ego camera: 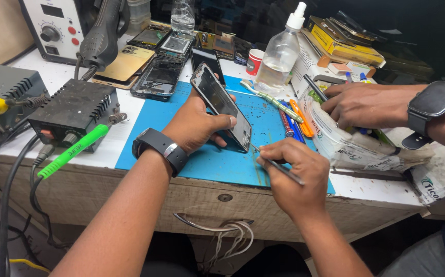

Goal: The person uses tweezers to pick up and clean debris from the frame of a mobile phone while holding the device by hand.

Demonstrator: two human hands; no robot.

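the phone (221,105) is a slim dark slab with a thin silvery frame, its glossy face catching a pale reflection. it stands tilted on its lower right corner above the blue mat (202,159), the top end leaning toward the far left. the left hand (194,124) is closed around it from behind and beneath, thumb lying across the near edge of the glass, fingers hidden at the back. a dark watch (162,149) sits on that wrist.

the right hand (294,172) is just right of the phone's lower corner, pinched shut on a thin metal tool (276,164) held like a pen; the tool's tip touches the phone at that low corner, right above the mat.

farther right, another person's hand (363,105), with a dark smartwatch (433,105) on the wrist, rests on a crumpled white plastic bag (366,149). a clear spray bottle (280,54) stands at the far edge of the mat, with coloured pens (295,120) lying beside it. on the far left sit a black power unit (73,110), a green probe (71,152) and several opened phone bodies (158,77).
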